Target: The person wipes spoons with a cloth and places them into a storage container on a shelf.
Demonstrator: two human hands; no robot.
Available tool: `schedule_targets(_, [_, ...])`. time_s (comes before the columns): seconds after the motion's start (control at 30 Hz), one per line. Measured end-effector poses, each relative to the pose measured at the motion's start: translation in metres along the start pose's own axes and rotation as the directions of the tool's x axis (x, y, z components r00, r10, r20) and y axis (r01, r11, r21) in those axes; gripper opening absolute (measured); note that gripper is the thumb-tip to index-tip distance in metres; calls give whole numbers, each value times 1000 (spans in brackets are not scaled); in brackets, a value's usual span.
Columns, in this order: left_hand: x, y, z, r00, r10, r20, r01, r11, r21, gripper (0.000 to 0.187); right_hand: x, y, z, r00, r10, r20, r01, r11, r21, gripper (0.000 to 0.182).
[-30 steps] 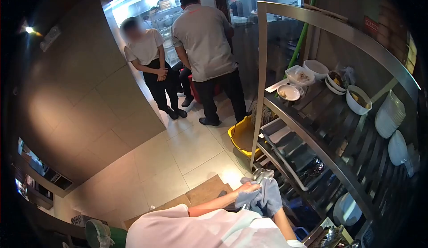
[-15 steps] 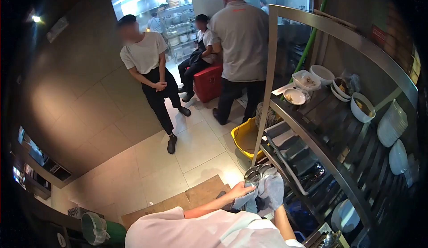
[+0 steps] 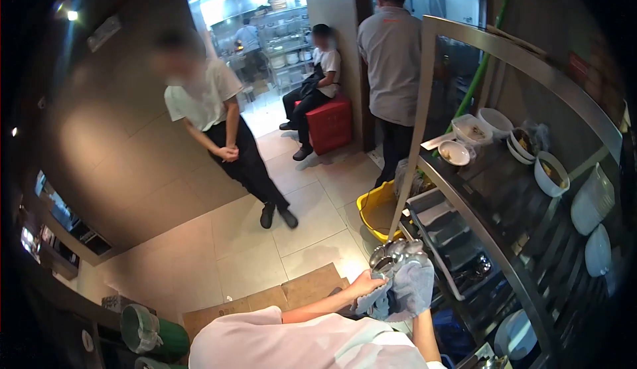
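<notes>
Pale floor tiles (image 3: 245,246) lie beside a metal rack (image 3: 488,229). Angled rightward, the left hand (image 3: 369,284) pinches a blue-gray cloth (image 3: 405,293) just below bunched metal spoons (image 3: 398,253); the right forearm (image 3: 425,339) rises steeply, cloth hiding the right hand, its grip impossible to tell.

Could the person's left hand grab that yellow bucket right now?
Probably not: the left hand looks busy with metal utensils and a cloth, and the yellow bucket sits on the floor beyond them, partly behind the rack's post.
</notes>
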State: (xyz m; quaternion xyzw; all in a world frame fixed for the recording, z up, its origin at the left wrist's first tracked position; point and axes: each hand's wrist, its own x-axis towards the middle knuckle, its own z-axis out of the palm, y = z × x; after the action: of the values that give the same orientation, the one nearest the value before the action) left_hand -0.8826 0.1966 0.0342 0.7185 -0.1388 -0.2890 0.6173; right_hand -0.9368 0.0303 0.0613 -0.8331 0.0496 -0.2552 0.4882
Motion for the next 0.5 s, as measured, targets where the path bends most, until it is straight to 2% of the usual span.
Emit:
schedule_targets(0.03, [15, -28, 5, 996, 85, -20, -86, 992, -96, 25, -1, -2, -1, 1000, 15, -15, -15, 1000, 15, 5])
schedule_targets(0.07, [17, -32, 6, 997, 81, 2, -81, 993, -90, 25, 1, -4, 0, 999, 35, -34, -34, 998, 46, 5])
schedule_targets(0.17, [0, -2, 15, 995, 85, 59, -85, 996, -14, 23, 11, -11, -9, 989, 105, -103, -82, 976, 202, 5])
schedule_targets(0.23, [-5, 9, 21, 999, 5, 43, 7, 962, -272, 19, 19, -18, -18, 977, 146, -154, -92, 945, 315, 6])
schedule_targets(0.33, [3, 2, 21, 995, 8, 99, 16, 969, -245, 15, 28, -23, -32, 954, 191, -229, -84, 909, 409, 6])
schedule_targets(0.37, [1, 4, 25, 996, 64, 69, -43, 961, -275, 17, 29, -24, -36, 947, 209, -246, -89, 902, 423, 6])
schedule_targets(0.47, [3, 0, 26, 993, 37, 112, -14, 980, -196, 18, 33, -13, -44, 926, 240, -291, -98, 898, 428, 6])
schedule_targets(0.5, [5, 0, 29, 992, 39, 117, -16, 981, -194, 18, 31, 1, -45, 883, 127, -451, -60, 985, 161, 11])
